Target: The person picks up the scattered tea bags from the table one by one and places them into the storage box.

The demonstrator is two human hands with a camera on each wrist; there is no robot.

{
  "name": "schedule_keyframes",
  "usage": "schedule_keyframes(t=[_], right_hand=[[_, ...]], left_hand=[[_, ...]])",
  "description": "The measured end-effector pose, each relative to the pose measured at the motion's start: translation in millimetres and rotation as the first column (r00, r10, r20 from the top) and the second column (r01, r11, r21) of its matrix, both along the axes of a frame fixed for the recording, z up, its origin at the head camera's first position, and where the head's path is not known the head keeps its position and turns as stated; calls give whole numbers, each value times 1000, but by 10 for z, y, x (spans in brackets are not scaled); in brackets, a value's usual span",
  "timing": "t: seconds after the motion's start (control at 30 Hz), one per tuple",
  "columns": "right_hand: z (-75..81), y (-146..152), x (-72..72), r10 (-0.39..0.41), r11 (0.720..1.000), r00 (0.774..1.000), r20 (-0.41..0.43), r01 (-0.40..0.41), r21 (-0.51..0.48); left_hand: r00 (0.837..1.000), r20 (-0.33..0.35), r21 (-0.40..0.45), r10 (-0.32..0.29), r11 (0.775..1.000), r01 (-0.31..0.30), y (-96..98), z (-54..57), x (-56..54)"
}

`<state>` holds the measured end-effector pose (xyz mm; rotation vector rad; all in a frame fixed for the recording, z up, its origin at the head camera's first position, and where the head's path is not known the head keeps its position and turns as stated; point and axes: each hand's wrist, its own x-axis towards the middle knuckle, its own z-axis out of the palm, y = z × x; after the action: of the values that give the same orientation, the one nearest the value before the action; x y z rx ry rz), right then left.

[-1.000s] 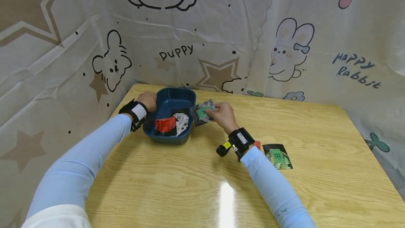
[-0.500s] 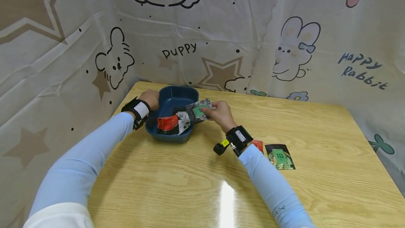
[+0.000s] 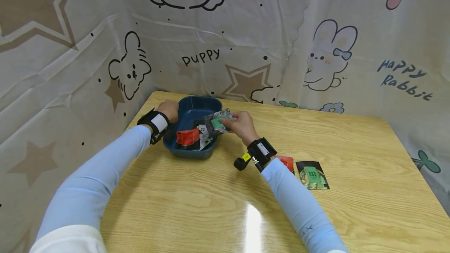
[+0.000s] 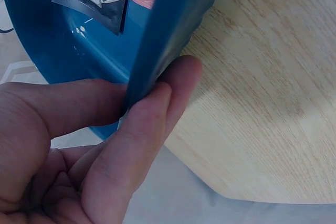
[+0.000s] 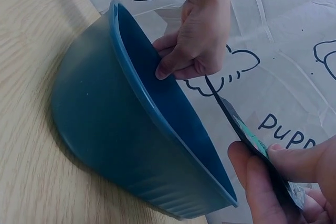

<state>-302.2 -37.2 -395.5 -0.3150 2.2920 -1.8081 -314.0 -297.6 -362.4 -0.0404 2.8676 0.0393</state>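
A blue plastic basin (image 3: 191,154) stands on the table. My left hand (image 3: 169,110) pinches its left rim, thumb inside and fingers outside, as the left wrist view shows (image 4: 105,129). Between thumb and fingers my right hand (image 3: 243,127) holds a dark sachet with a green label (image 3: 217,122), over the basin's right rim. Seen from the right wrist, that sachet (image 5: 247,135) is tilted and apart from the rim. Inside the basin lie a red sachet (image 3: 187,137) and a black-and-white sachet (image 3: 204,138), partly covered by the held one.
On the wooden table (image 3: 197,206), right of the basin, lies another green-labelled sachet (image 3: 312,175). Beside it a red sachet (image 3: 286,163) is partly hidden by my right forearm. A printed cloth (image 3: 225,30) hangs behind the table and along its left side.
My right hand has moved slightly left with the green-labelled sachet, from beside the basin to over its right rim. The left hand keeps its hold on the left rim.
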Motion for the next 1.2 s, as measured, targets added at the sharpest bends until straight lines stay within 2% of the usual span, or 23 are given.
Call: schedule_keyframes(t=[0.47, 0.67, 0.93, 1.2], right_hand=[[-10, -196, -22, 13, 1000, 999, -38, -13, -4], [-15, -256, -27, 11, 1000, 999, -45, -12, -15], [-31, -316, -30, 3, 1000, 999, -46, -1, 28], [-13, -397, -27, 30, 1000, 997, -67, -30, 4]], left_hand=[[1000, -8, 21, 21, 1000, -21, 15, 43, 35], [1000, -19, 11, 5, 1000, -5, 9, 23, 35], [1000, -25, 2, 3, 1000, -3, 9, -16, 19], [999, -52, 25, -2, 1000, 3, -33, -29, 15]])
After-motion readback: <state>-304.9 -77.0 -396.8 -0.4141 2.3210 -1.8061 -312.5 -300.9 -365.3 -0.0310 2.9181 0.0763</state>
